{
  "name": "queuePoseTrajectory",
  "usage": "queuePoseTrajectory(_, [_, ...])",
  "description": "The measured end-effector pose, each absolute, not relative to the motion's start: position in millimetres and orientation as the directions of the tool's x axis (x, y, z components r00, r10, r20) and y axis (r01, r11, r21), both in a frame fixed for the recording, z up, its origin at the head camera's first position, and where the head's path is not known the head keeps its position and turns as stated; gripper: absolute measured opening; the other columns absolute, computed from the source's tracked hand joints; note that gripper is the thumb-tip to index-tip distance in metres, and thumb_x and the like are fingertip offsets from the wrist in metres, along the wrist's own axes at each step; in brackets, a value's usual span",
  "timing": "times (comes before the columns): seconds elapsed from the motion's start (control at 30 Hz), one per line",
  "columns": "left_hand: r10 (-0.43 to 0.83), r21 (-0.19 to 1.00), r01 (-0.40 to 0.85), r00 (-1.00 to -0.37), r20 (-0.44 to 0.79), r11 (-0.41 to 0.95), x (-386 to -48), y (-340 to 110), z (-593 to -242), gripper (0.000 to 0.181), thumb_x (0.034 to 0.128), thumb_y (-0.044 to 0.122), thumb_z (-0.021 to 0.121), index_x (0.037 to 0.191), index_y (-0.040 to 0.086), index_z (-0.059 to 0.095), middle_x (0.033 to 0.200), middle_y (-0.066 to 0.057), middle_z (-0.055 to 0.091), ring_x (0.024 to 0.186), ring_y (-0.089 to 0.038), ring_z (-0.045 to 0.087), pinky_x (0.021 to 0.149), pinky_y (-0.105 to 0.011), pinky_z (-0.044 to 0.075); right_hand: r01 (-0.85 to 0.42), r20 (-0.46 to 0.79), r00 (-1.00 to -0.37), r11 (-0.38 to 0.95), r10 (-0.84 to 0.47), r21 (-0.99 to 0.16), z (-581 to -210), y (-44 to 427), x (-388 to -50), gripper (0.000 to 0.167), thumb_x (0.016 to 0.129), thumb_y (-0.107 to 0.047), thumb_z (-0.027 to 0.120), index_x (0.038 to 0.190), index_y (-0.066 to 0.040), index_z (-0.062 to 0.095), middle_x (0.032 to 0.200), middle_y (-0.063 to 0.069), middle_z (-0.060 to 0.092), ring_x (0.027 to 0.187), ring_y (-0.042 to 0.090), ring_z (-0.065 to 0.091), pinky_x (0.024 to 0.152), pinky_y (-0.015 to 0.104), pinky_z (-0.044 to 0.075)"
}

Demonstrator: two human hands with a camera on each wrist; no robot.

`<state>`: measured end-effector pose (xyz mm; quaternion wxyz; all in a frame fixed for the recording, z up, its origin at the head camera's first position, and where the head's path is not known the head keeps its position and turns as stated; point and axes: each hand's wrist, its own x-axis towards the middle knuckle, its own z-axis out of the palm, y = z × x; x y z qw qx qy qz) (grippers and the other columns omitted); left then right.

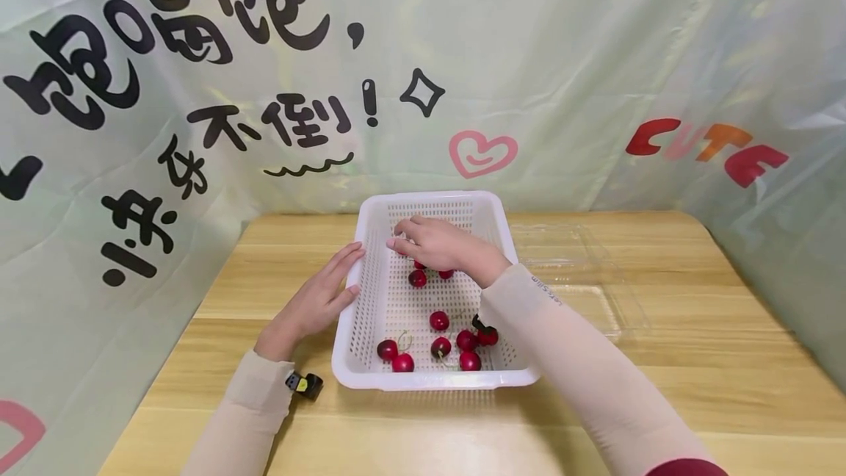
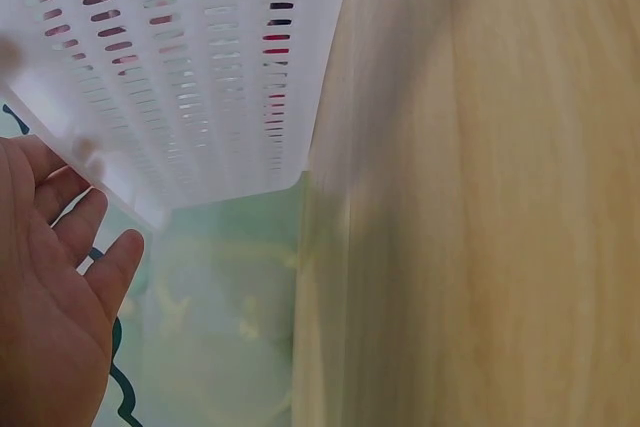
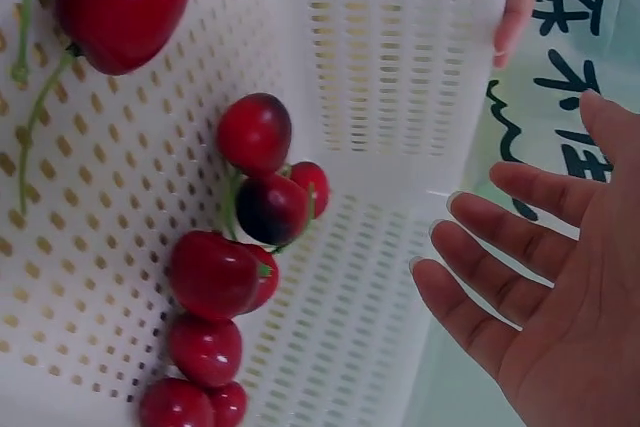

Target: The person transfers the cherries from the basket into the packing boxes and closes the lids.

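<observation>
A white perforated plastic basket (image 1: 436, 380) stands on the table with several dark red cherries in it, some with green stems. My left hand (image 1: 317, 300) rests against the basket's left rim, its fingers extended; the left wrist view shows that hand (image 2: 55, 267) beside the slotted wall (image 2: 190, 97). Over the far half of the basket hovers my right hand (image 1: 439, 241), holding nothing. In the right wrist view its fingers are spread and relaxed (image 3: 560, 287), apart from the cherries (image 3: 212, 274) along the basket's far end. The hand partly hides those cherries in the head view.
A clear plastic container (image 1: 584, 300) lies on the wooden table (image 1: 700, 358) to the basket's right, partly behind the right forearm. Light cloth (image 1: 562, 79) with printed lettering hangs behind the table and at its sides. A small dark device (image 1: 305, 386) is attached at the left wrist.
</observation>
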<state>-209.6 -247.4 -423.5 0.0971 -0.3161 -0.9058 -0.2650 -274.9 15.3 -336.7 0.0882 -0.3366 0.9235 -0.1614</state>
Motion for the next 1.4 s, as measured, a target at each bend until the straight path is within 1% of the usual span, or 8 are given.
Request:
queuePoseTrajectory(0.13, [0.519, 0.425, 0.619, -0.785, 0.339, 0.66, -209.1, -247.3, -421.7, 0.06, 0.1019, 0.029, 0.047, 0.155, 0.011, 0.026, 0.162, -0.006, 0.019, 0.141, -0.034, 0.03, 0.103, -0.058, 0.038, -0.594, -0.097, -0.755, 0.738, -0.649, -0.32, -342.5, 13.4, -276.1, 0.058, 0.101, -0.053, 0.038, 0.141, -0.013, 0.051, 0.144, 0.01, 0.049, 0.131, 0.026, 0.047, 0.11, 0.043, 0.036])
queuePoseTrajectory(0.23, [0.518, 0.429, 0.618, -0.786, 0.338, 0.659, -209.2, -247.4, -421.0, 0.06, 0.1017, 0.028, 0.047, 0.155, 0.011, 0.026, 0.162, -0.005, 0.018, 0.141, -0.035, 0.03, 0.103, -0.058, 0.038, -0.607, -0.133, -0.746, 0.749, -0.652, -0.266, -347.5, 11.3, -276.7, 0.058, 0.1, -0.053, 0.043, 0.142, -0.014, 0.05, 0.147, 0.01, 0.046, 0.134, 0.027, 0.044, 0.111, 0.043, 0.034])
queuePoseTrajectory(0.47, [0.517, 0.43, 0.619, -0.785, 0.34, 0.657, -209.1, -248.6, -421.1, 0.059, 0.1017, 0.028, 0.047, 0.154, 0.009, 0.027, 0.161, -0.006, 0.019, 0.141, -0.035, 0.031, 0.103, -0.058, 0.038, -0.696, -0.179, -0.691, 0.712, -0.7, -0.094, -361.2, 4.4, -275.0, 0.059, 0.097, -0.05, 0.053, 0.144, -0.015, 0.047, 0.143, 0.007, 0.048, 0.13, 0.025, 0.048, 0.109, 0.039, 0.037])
queuePoseTrajectory(0.57, [0.518, 0.428, 0.617, -0.787, 0.336, 0.66, -209.3, -248.7, -420.7, 0.059, 0.102, 0.029, 0.047, 0.154, 0.009, 0.027, 0.161, -0.006, 0.019, 0.141, -0.035, 0.03, 0.104, -0.058, 0.038, -0.712, -0.204, -0.679, 0.7, -0.705, -0.047, -365.4, 2.2, -273.7, 0.062, 0.095, -0.049, 0.057, 0.146, -0.016, 0.045, 0.144, 0.007, 0.047, 0.13, 0.025, 0.048, 0.108, 0.039, 0.038])
queuePoseTrajectory(0.7, [0.516, 0.427, 0.612, -0.791, 0.329, 0.665, -209.3, -248.7, -420.0, 0.06, 0.1021, 0.029, 0.047, 0.155, 0.01, 0.026, 0.161, -0.006, 0.019, 0.141, -0.035, 0.03, 0.104, -0.058, 0.037, -0.731, -0.224, -0.662, 0.682, -0.715, -0.014, -371.5, -0.1, -273.1, 0.063, 0.094, -0.047, 0.061, 0.146, -0.016, 0.045, 0.14, 0.006, 0.049, 0.125, 0.025, 0.051, 0.106, 0.037, 0.041])
queuePoseTrajectory(0.8, [0.516, 0.429, 0.612, -0.791, 0.328, 0.664, -209.3, -248.4, -420.0, 0.06, 0.1021, 0.029, 0.047, 0.155, 0.01, 0.026, 0.161, -0.006, 0.019, 0.141, -0.034, 0.03, 0.105, -0.058, 0.037, -0.739, -0.244, -0.651, 0.674, -0.718, -0.011, -376.8, -1.9, -273.4, 0.064, 0.093, -0.047, 0.062, 0.146, -0.016, 0.044, 0.139, 0.006, 0.05, 0.125, 0.024, 0.051, 0.105, 0.037, 0.041])
queuePoseTrajectory(1.07, [0.522, 0.424, 0.623, -0.782, 0.341, 0.657, -209.8, -247.1, -422.0, 0.059, 0.1018, 0.028, 0.047, 0.154, 0.008, 0.028, 0.161, -0.007, 0.02, 0.141, -0.035, 0.031, 0.105, -0.057, 0.037, -0.73, -0.294, -0.652, 0.683, -0.699, -0.006, -384.4, -4.2, -272.7, 0.066, 0.092, -0.044, 0.064, 0.148, -0.017, 0.04, 0.15, 0.009, 0.042, 0.133, 0.026, 0.045, 0.109, 0.04, 0.037])
queuePoseTrajectory(1.4, [0.526, 0.418, 0.629, -0.777, 0.345, 0.655, -209.8, -246.9, -423.0, 0.059, 0.1018, 0.027, 0.047, 0.154, 0.009, 0.028, 0.161, -0.008, 0.02, 0.14, -0.036, 0.032, 0.104, -0.057, 0.038, -0.687, -0.336, -0.659, 0.721, -0.673, -0.097, -389.3, -1.6, -272.2, 0.056, 0.093, -0.028, 0.064, 0.144, -0.016, 0.046, 0.143, 0.004, 0.049, 0.129, 0.02, 0.049, 0.107, 0.037, 0.039])
